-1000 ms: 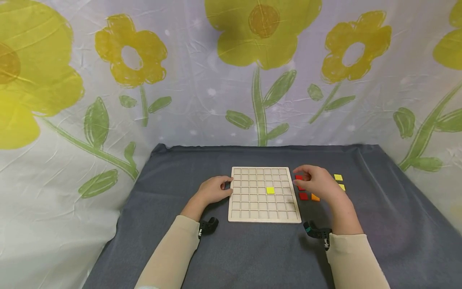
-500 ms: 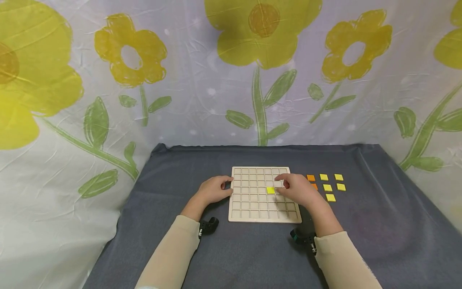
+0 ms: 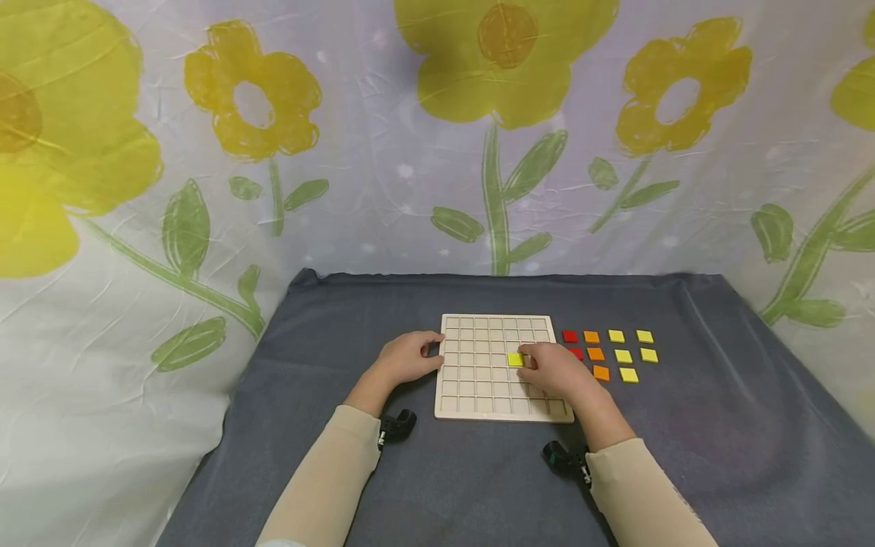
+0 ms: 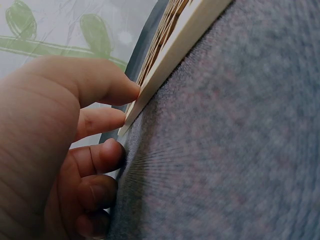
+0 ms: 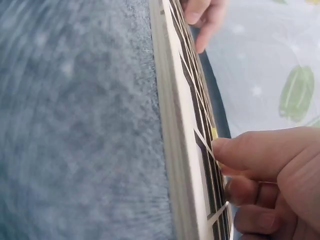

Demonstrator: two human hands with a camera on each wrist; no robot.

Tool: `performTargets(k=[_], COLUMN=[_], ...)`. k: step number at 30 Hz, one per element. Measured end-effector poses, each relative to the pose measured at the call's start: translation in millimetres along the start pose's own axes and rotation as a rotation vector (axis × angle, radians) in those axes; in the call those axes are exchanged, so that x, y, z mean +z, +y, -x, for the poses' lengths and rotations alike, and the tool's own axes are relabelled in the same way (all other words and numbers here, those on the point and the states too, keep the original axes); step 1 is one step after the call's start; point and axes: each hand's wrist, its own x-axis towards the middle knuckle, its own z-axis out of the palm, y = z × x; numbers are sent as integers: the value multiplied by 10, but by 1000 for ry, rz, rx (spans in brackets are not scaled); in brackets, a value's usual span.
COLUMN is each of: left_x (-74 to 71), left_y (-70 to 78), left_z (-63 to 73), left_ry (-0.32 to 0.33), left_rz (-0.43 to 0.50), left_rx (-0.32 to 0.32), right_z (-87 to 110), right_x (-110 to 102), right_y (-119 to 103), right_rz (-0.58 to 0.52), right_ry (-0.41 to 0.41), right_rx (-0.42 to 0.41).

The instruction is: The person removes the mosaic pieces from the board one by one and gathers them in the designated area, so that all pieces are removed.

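Observation:
In the head view, a light wooden grid board (image 3: 472,406) lies on the dark cloth, with one yellow square tile (image 3: 514,359) in a cell right of centre. My left hand (image 3: 406,358) rests at the board's left side, thumb and index fingertips against its edge. The left wrist view shows the left thumb (image 4: 127,91) touching that wooden edge. Over the board's right half, my right hand (image 3: 557,370) has thumb and index finger apart, their tips beside the yellow tile. In the right wrist view the right thumb (image 5: 222,152) partly covers the tile.
To the right of the board lie red tiles (image 3: 570,336), partly behind the right hand, a column of orange tiles (image 3: 596,354) and several pale yellow tiles (image 3: 623,355). A flower-printed curtain (image 3: 372,190) stands behind the dark tablecloth (image 3: 383,296).
My right hand has moved left from above the red tiles to the yellow tile on the board. Tiles it covered show again. My left hand keeps its place at the board's edge.

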Motion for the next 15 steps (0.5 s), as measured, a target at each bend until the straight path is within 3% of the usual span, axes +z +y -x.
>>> performTargets(k=[8,15], left_x=[-4,-1], left_y=[9,-6], left_z=[6,-2], left_ry=[-4,-5], left_rz=[2,3], left_rx=[9,4], right_z=[-8,-28], right_x=[28,33], right_y=[12,2], right_rz=[-7,-4], right_ry=[57,93], right_rx=[-51,-30])
